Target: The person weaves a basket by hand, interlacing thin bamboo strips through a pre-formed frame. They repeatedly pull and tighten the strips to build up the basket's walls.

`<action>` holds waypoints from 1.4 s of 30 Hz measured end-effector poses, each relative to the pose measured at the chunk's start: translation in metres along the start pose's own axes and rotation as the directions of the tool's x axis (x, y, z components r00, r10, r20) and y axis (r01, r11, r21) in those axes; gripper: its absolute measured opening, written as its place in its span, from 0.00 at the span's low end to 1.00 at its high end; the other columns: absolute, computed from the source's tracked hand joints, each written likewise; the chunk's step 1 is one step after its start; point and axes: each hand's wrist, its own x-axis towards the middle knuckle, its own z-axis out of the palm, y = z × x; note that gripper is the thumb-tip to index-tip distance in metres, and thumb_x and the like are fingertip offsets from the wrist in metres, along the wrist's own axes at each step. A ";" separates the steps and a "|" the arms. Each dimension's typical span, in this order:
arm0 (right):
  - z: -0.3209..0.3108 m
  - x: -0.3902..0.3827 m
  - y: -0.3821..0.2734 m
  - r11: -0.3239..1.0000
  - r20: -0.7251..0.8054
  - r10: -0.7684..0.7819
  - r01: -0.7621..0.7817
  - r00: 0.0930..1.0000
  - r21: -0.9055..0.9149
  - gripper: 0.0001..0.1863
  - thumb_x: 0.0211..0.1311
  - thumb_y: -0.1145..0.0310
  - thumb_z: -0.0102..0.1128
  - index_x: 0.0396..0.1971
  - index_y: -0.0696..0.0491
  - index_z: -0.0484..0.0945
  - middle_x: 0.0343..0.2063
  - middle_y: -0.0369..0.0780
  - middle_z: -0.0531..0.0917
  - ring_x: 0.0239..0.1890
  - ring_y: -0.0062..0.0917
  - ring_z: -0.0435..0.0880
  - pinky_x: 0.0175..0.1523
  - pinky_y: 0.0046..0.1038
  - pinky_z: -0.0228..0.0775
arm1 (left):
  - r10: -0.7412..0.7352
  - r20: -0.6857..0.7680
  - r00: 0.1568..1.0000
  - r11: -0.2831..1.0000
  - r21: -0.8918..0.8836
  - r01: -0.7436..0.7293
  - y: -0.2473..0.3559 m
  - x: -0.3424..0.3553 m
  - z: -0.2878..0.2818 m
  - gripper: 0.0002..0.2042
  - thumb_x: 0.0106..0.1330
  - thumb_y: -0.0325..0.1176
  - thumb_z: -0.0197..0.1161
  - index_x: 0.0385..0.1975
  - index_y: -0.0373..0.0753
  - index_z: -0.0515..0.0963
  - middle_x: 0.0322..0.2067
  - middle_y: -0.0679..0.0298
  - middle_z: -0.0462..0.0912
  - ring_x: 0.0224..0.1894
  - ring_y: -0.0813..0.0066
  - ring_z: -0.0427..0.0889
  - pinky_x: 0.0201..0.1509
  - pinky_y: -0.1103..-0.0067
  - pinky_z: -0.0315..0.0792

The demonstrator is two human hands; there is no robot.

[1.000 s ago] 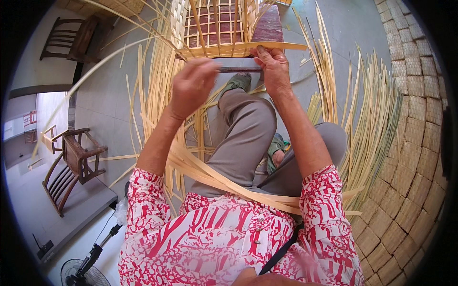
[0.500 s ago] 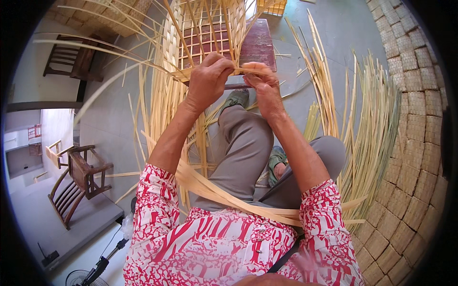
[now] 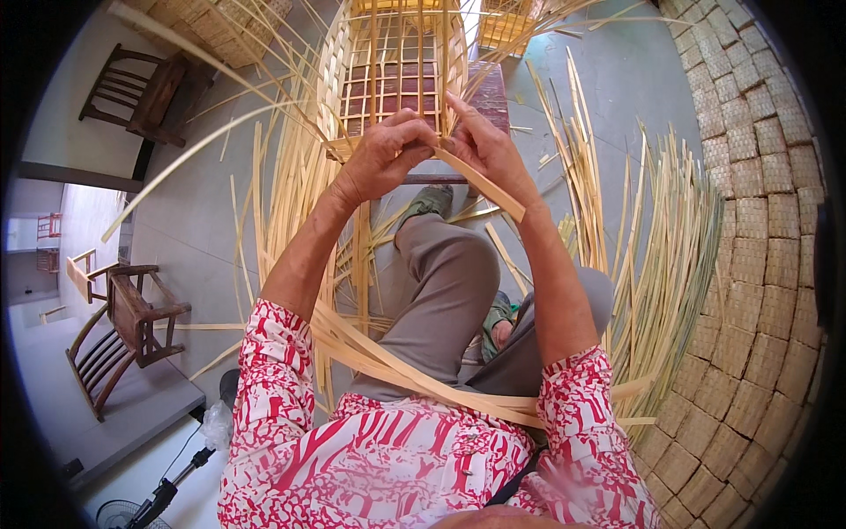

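Observation:
A half-woven bamboo basket (image 3: 333, 75), with an open lattice, rests on a worn dark-red wooden stool in front of me. At its near edge my left hand (image 3: 388, 157) is closed, thumb and fingers pinching a flat bamboo strip (image 3: 483, 187). Just to the right, my right hand (image 3: 490, 152) is closed near the same strip's upper end, its index finger pointing up beside a basket upright. The strip's loose end slants down across my right wrist. Exactly where the right fingertips grip is partly hidden.
More bamboo strips (image 3: 423, 381) lie across my lap. Long strips (image 3: 674, 256) are spread on the floor to the right, beside stacked woven pieces (image 3: 762, 264). Loose strips stick out leftward from the basket. Wooden chairs (image 3: 141, 313) and a fan (image 3: 132, 513) stand at left.
The strip now hangs down to the right over my right wrist. My right index finger has lifted toward the upright. The basket appears slightly higher and more upright in view.

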 end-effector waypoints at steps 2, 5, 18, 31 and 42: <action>-0.005 0.007 0.006 0.946 0.127 0.161 -0.189 0.979 0.264 0.19 0.68 0.69 0.67 0.58 0.53 0.78 0.32 0.33 0.72 0.32 0.16 0.71 0.39 0.20 0.68 | -0.030 -0.001 1.000 0.998 -0.056 0.030 -0.005 0.000 -0.002 0.05 0.67 0.20 0.65 0.39 0.36 0.79 0.35 0.65 0.76 0.39 0.73 0.80 0.43 0.77 0.75; -0.001 0.011 0.019 0.977 0.032 -0.009 0.002 0.999 0.211 0.09 0.73 0.69 0.63 0.48 0.55 0.79 0.29 0.27 0.75 0.33 0.08 0.73 0.37 0.16 0.68 | -0.076 0.000 0.997 0.995 -0.068 0.076 -0.009 0.004 -0.004 0.04 0.68 0.21 0.65 0.39 0.36 0.80 0.35 0.65 0.76 0.38 0.75 0.80 0.41 0.79 0.76; 0.025 -0.014 -0.005 0.382 -0.117 0.655 -0.194 0.746 0.904 0.10 0.75 0.74 0.49 0.50 0.60 0.73 0.40 0.45 0.83 0.44 0.36 0.87 0.58 0.38 0.82 | -0.146 -0.233 0.961 0.989 -0.003 0.149 -0.017 0.006 0.017 0.02 0.68 0.24 0.67 0.37 0.34 0.82 0.34 0.67 0.76 0.34 0.80 0.78 0.38 0.80 0.74; 0.027 0.002 -0.011 0.997 -0.333 0.056 -0.034 0.941 0.070 0.08 0.65 0.70 0.69 0.38 0.55 0.79 0.33 0.38 0.83 0.35 0.27 0.83 0.39 0.31 0.74 | 0.088 -0.158 0.983 0.708 0.705 0.050 -0.008 0.005 0.033 0.08 0.64 0.23 0.63 0.40 0.40 0.81 0.33 0.58 0.80 0.34 0.53 0.83 0.36 0.63 0.78; 0.012 0.002 0.016 0.813 0.090 -0.093 0.127 0.992 -0.568 0.05 0.71 0.64 0.56 0.42 0.44 0.80 0.29 0.45 0.87 0.36 0.46 0.86 0.43 0.47 0.76 | -0.201 -0.448 0.871 0.831 0.393 0.394 0.010 -0.043 0.016 0.17 0.64 0.34 0.68 0.53 0.44 0.78 0.23 0.59 0.85 0.25 0.55 0.86 0.31 0.65 0.79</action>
